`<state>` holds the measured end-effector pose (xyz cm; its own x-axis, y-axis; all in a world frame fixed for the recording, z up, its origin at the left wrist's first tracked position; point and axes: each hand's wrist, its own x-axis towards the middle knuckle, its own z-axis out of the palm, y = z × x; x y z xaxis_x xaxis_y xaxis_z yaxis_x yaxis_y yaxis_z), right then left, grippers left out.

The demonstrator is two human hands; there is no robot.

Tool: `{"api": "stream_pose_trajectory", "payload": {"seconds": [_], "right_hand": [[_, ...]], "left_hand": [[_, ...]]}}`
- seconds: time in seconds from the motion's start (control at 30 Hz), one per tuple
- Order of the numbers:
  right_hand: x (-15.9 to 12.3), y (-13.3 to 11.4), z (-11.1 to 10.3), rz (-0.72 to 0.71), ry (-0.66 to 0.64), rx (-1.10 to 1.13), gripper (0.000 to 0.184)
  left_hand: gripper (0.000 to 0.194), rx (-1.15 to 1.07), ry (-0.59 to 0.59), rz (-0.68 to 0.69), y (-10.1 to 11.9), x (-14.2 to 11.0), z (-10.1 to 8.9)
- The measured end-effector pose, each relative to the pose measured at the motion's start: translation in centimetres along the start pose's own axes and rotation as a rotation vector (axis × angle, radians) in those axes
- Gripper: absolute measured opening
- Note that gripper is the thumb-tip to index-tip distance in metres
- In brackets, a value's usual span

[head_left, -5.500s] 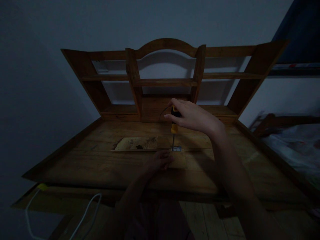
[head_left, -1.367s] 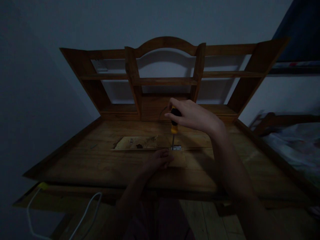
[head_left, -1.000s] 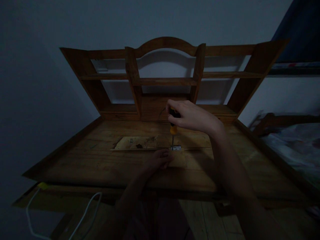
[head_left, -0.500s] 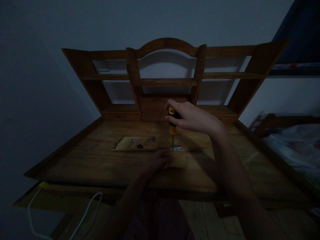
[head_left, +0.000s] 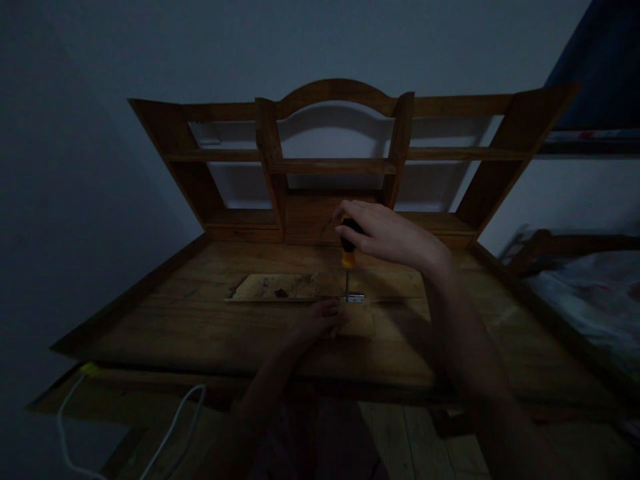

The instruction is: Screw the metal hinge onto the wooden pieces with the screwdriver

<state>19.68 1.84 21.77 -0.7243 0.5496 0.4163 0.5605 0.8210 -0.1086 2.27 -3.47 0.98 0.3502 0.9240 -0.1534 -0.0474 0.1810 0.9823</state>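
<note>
My right hand (head_left: 385, 233) is closed from above around the yellow and black handle of a screwdriver (head_left: 349, 259), which stands almost upright. Its shaft reaches down to the left end of a small metal hinge (head_left: 356, 297). Under the hinge's near side lies a small, pale wooden board (head_left: 361, 323). My left hand (head_left: 323, 319) rests low on the desktop, fingers curled against the left edge of that board, close to the screwdriver tip. The tip's contact with a screw is too small to make out.
The wooden desk (head_left: 165, 320) carries a shelf unit (head_left: 333, 165) along its back. A longer, rough-surfaced wood strip (head_left: 280, 287) lies left of the hinge. At the front left hangs a white cable (head_left: 173, 420). Right of the desk is a pale plastic-like heap (head_left: 595, 293).
My right hand has rolled slightly over the screwdriver handle, its fingers shifting around the top. The screwdriver stays at the hinge, and my left hand keeps its place.
</note>
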Motion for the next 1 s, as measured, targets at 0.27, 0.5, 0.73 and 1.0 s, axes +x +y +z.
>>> {"api": "stream_pose_trajectory", "payload": {"seconds": [0.27,0.5,0.73,1.0], "right_hand": [[0.0,0.5,0.1,0.053,-0.008,-0.021,0.023],[-0.3,0.4,-0.6,0.032,-0.005,0.04,0.024],[-0.1,0.2,0.0,0.023,0.019,0.028,0.029],[-0.4,0.3,-0.4,0.026,0.013,0.02,0.026]], "left_hand": [[0.04,0.011,-0.008,0.009,0.0,-0.1,-0.1],[0.039,0.0,0.001,0.02,0.1,-0.2,0.0],[0.04,-0.012,0.036,-0.004,0.0,-0.3,0.0],[0.039,-0.017,0.017,0.007,-0.3,0.0,-0.1]]}}
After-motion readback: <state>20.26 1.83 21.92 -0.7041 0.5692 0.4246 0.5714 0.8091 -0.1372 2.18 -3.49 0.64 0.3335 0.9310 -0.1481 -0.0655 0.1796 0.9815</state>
